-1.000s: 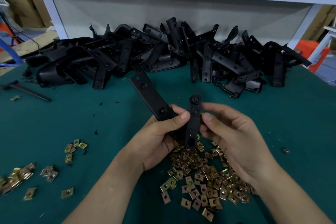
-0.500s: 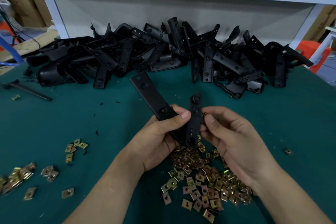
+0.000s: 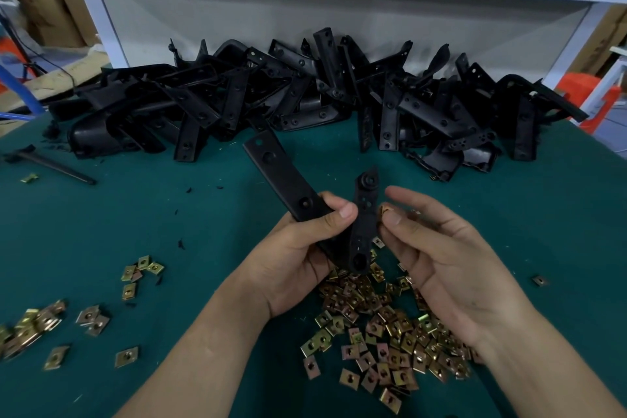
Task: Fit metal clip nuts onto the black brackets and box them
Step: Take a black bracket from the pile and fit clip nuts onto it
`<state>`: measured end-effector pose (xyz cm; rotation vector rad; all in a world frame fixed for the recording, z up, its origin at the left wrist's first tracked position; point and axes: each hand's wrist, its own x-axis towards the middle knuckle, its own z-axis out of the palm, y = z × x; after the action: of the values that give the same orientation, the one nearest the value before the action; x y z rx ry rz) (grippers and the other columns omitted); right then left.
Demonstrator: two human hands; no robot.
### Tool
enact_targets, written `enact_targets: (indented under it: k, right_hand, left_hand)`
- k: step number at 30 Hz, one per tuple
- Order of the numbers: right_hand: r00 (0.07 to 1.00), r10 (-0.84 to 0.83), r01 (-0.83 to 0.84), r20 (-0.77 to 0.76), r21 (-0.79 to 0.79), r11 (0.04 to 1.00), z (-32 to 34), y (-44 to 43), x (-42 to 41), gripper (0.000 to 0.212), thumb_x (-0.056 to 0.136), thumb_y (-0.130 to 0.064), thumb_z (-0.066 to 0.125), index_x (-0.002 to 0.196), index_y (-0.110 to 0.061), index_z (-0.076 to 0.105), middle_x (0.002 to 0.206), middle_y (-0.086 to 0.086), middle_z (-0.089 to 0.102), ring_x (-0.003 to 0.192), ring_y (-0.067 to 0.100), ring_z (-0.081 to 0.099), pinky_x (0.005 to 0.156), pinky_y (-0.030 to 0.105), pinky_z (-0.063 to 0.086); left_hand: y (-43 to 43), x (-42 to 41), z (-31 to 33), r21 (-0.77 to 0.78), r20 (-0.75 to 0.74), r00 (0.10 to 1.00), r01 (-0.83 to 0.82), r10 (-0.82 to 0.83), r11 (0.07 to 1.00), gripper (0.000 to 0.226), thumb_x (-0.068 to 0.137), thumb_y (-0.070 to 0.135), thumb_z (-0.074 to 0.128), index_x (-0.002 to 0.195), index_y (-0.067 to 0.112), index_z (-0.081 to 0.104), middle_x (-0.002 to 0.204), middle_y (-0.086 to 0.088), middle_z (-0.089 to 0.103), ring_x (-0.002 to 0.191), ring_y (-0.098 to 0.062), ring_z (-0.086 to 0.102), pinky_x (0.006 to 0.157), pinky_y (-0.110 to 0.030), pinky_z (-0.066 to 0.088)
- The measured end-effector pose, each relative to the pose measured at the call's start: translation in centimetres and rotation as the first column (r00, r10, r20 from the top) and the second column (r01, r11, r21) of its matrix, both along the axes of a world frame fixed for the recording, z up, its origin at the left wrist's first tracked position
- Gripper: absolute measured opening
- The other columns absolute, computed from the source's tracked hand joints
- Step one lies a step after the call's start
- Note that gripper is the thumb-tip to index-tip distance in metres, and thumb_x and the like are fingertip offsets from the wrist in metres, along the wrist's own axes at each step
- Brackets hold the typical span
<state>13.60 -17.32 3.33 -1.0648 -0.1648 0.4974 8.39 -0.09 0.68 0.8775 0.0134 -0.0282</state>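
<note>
Head view: your left hand (image 3: 298,254) grips the black bracket (image 3: 361,224) upright, exposing its edge, while your right hand (image 3: 451,268) pinches a clip nut (image 3: 385,210) just beside it.

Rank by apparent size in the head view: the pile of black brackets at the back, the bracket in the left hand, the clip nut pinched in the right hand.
1. Pile of black brackets, spanning most of the table's width.
2. Bracket held in the left hand.
3. Clip nut at the right hand thumb tip, smallest.
</note>
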Motion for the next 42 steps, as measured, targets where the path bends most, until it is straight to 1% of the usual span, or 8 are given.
enact_targets:
  k: [3, 7, 14, 28, 31, 35, 38, 42]
  right_hand:
    - [1.000, -0.008, 0.008, 0.004, -0.009, 1.000, 0.1, -0.1, -0.1, 0.033, 0.059, -0.011, 0.081, 0.092, -0.013, 0.081, 0.092, 0.008, 0.076, 0.085, 0.015, 0.074, 0.074, 0.019, 0.058]
    - [1.000, 0.026, -0.025, 0.010, -0.036, 0.999, 0.3, -0.1, -0.3, 0.033, 0.059, -0.014, 0.083, 0.092, -0.014, 0.081, 0.102, 0.015, 0.076, 0.090, 0.020, 0.075, 0.075, 0.023, 0.058]
    - [0.999, 0.048, -0.048, -0.020, -0.010, 0.999, 0.4, 0.0, -0.5, 0.024, 0.065, -0.011, 0.077, 0.088, -0.012, 0.081, 0.101, 0.013, 0.077, 0.082, 0.014, 0.073, 0.069, 0.020, 0.058]
    - [0.999, 0.044, -0.044, -0.002, -0.014, 0.999, 0.0, 0.0, -0.5, 0.026, 0.065, -0.013, 0.078, 0.090, -0.011, 0.081, 0.106, 0.014, 0.076, 0.083, 0.015, 0.074, 0.068, 0.019, 0.058]
    - [0.998, 0.051, -0.049, 0.031, -0.059, 0.997, -0.1, -0.3, -0.3, 0.029, 0.067, -0.015, 0.078, 0.096, -0.013, 0.078, 0.110, 0.017, 0.075, 0.091, 0.020, 0.073, 0.075, 0.026, 0.060]
    - [0.996, 0.079, -0.074, 0.041, -0.114, 0.991, -0.4, -0.3, -0.3, 0.032, 0.070, -0.017, 0.078, 0.102, -0.016, 0.077, 0.115, 0.020, 0.073, 0.104, 0.028, 0.070, 0.098, 0.040, 0.052]
    - [0.994, 0.108, -0.103, 0.033, -0.126, 0.987, -0.7, -0.1, -0.6, 0.033, 0.074, -0.016, 0.076, 0.106, -0.012, 0.075, 0.117, 0.019, 0.072, 0.114, 0.032, 0.068, 0.100, 0.041, 0.051]
    - [0.987, 0.103, -0.077, 0.121, -0.200, 0.977, -0.5, -0.1, -0.6, 0.031, 0.080, -0.026, 0.074, 0.109, -0.017, 0.075, 0.114, 0.010, 0.075, 0.112, 0.027, 0.069, 0.098, 0.040, 0.051]
  left_hand:
    - [0.0, 0.0, -0.1, 0.018, 0.002, 1.000, -0.005, 0.005, 1.000, 0.009, 0.077, 0.019, 0.078, 0.078, 0.021, 0.070, 0.095, -0.006, 0.072, 0.087, -0.018, 0.071, 0.070, -0.027, 0.058]
    - [-0.2, 0.1, -0.3, 0.051, -0.001, 1.000, 0.014, -0.014, 0.999, 0.010, 0.081, 0.015, 0.073, 0.079, 0.020, 0.065, 0.093, -0.005, 0.070, 0.087, -0.019, 0.070, 0.070, -0.029, 0.057]
    - [-0.2, 0.0, 0.0, 0.029, 0.018, 1.000, 0.009, -0.010, 1.000, 0.011, 0.084, 0.012, 0.069, 0.078, 0.020, 0.063, 0.090, -0.003, 0.071, 0.083, -0.017, 0.070, 0.068, -0.027, 0.057]
    - [-0.2, 0.0, -0.2, 0.012, 0.040, 0.998, 0.038, -0.038, 0.999, 0.011, 0.080, 0.015, 0.072, 0.079, 0.020, 0.064, 0.090, -0.004, 0.071, 0.080, -0.017, 0.070, 0.065, -0.028, 0.057]
    - [-0.2, 0.0, -0.3, 0.083, 0.020, 0.999, 0.037, -0.039, 0.996, 0.011, 0.083, 0.013, 0.070, 0.080, 0.019, 0.062, 0.092, -0.006, 0.069, 0.083, -0.019, 0.069, 0.066, -0.028, 0.057]
    - [-0.2, 0.0, -0.4, 0.148, 0.004, 0.999, 0.033, -0.034, 0.988, 0.012, 0.082, 0.011, 0.071, 0.081, 0.019, 0.062, 0.095, -0.011, 0.067, 0.092, -0.025, 0.068, 0.072, -0.031, 0.057]
    - [-0.5, 0.0, -0.6, 0.193, 0.001, 1.000, 0.028, -0.029, 0.981, 0.012, 0.081, 0.010, 0.072, 0.079, 0.019, 0.064, 0.092, -0.010, 0.066, 0.093, -0.027, 0.067, 0.079, -0.034, 0.055]
    - [-0.5, 0.2, -0.6, 0.167, 0.019, 1.000, 0.014, -0.018, 0.986, 0.010, 0.081, 0.016, 0.074, 0.080, 0.019, 0.064, 0.091, -0.009, 0.067, 0.089, -0.024, 0.067, 0.077, -0.032, 0.057]
